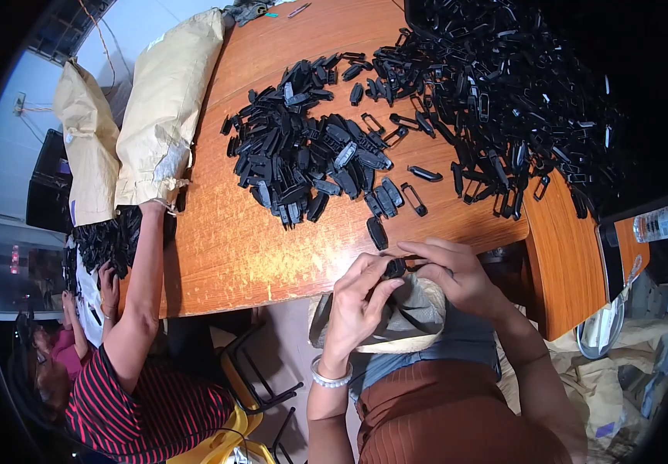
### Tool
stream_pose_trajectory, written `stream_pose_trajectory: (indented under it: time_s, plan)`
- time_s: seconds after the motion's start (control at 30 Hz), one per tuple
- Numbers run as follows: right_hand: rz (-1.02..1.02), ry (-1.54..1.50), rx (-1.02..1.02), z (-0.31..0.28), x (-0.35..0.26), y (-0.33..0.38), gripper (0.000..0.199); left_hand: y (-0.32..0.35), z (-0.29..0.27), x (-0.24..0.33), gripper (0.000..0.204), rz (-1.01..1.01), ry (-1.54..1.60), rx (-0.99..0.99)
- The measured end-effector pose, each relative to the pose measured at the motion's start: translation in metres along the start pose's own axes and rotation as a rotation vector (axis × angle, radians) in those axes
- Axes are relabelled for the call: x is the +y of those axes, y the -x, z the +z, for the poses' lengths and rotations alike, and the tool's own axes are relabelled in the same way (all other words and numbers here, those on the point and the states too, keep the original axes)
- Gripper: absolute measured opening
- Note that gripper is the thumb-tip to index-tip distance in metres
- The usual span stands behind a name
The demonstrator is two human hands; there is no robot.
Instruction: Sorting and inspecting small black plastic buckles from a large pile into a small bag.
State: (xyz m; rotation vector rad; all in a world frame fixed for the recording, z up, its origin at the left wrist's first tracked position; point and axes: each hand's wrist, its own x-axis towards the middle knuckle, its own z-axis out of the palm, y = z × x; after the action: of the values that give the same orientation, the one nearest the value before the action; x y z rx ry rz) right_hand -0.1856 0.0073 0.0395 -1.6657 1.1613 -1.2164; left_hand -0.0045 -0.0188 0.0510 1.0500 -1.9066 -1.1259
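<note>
My left hand (355, 303), with a pale beaded bracelet at the wrist, pinches a small black plastic part (394, 268) just off the table's front edge. My right hand (457, 272) meets it from the right, its fingers closed on a thin dark piece whose shape is mostly hidden. Below both hands, an open paper sack (326, 325) rests at my lap. Close ahead on the table lies a single black oblong part (377, 232). Beyond it spreads a pile of solid black oblong parts (295, 147).
A larger heap of black oblong frames (496, 100) covers the far right of the wooden table (218, 255). Another person (140, 394) in a striped top reaches into a tall paper sack (171, 100) at left. A clear bottle (657, 224) and crumpled paper sacks (604, 379) are at right.
</note>
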Motion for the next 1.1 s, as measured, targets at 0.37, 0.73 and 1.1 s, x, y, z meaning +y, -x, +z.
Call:
stream_pose_trajectory:
  time_s: [0.37, 0.73, 1.1]
  plan:
    - [-0.180, 0.375, 0.035, 0.016, 0.004, 0.004, 0.033, 0.006, 0.018, -0.003, 0.015, -0.167, 0.201, 0.145]
    - [0.090, -0.354, 0.093, 0.015, 0.017, 0.021, 0.022, 0.015, 0.022, -0.020, 0.025, -0.249, 0.971, 0.057]
    - [-0.102, 0.748, 0.328, -0.001, 0.056, -0.038, 0.017, -0.034, 0.007, -0.056, 0.034, -0.525, 0.505, 0.225]
